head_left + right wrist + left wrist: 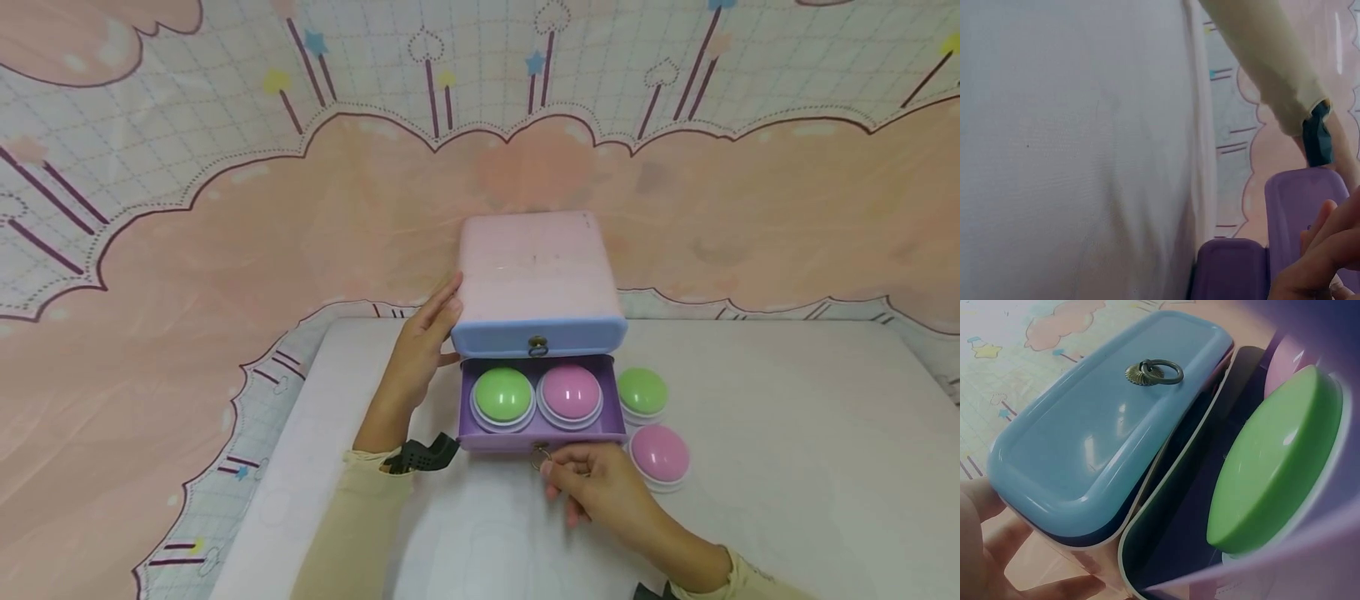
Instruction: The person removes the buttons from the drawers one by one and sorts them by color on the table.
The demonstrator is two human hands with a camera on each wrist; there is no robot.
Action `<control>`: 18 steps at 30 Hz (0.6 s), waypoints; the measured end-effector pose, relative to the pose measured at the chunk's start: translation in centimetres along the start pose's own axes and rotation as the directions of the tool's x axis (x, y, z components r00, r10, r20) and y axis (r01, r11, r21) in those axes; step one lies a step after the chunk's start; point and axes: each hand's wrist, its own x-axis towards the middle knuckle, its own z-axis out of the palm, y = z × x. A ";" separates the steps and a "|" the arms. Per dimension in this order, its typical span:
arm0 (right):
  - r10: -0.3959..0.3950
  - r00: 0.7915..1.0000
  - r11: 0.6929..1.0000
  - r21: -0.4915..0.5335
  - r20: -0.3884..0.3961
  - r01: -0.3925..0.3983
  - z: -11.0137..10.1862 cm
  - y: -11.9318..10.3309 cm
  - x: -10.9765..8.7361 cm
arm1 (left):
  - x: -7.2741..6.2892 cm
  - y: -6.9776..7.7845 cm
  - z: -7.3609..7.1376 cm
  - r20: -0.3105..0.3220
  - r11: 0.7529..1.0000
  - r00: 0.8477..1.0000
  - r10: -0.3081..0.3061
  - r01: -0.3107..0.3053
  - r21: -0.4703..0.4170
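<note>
A small chest of drawers (534, 262) has a pink top and a blue upper drawer front (538, 336) with a metal ring. Below that, a purple drawer (468, 443) is pulled out; a green round button (503, 394) and a pink round button (572, 392), both white-based, sit side by side in it. My right hand (600, 487) pinches the ring handle (539, 456) on the purple drawer's front. My left hand (420, 350) rests against the chest's left side with fingers extended. Another purple drawer front (1230, 269) shows beside the pulled-out one in the right wrist view.
Right of the drawer, a second green button (642, 390) and a second pink button (660, 454) lie on the white table (787, 433), close to my right hand. A patterned peach cloth (360, 217) hangs behind the chest.
</note>
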 end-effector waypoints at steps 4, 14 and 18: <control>-0.008 1.000 1.000 -0.008 -0.004 0.008 0.0 0.1 -0.1 | -0.1 0.1 0.1 0.004 1.000 1.000 -0.001 0.001 -0.003; 0.015 0.999 0.997 -0.075 0.046 -0.011 -1.2 0.0 -0.2 | 0.1 -0.1 0.0 0.002 1.000 1.000 0.004 -0.004 0.010; 0.023 0.998 0.996 -0.084 0.061 -0.018 -1.8 0.2 -0.3 | 0.1 -0.2 -0.2 0.009 1.000 1.000 -0.004 0.004 0.020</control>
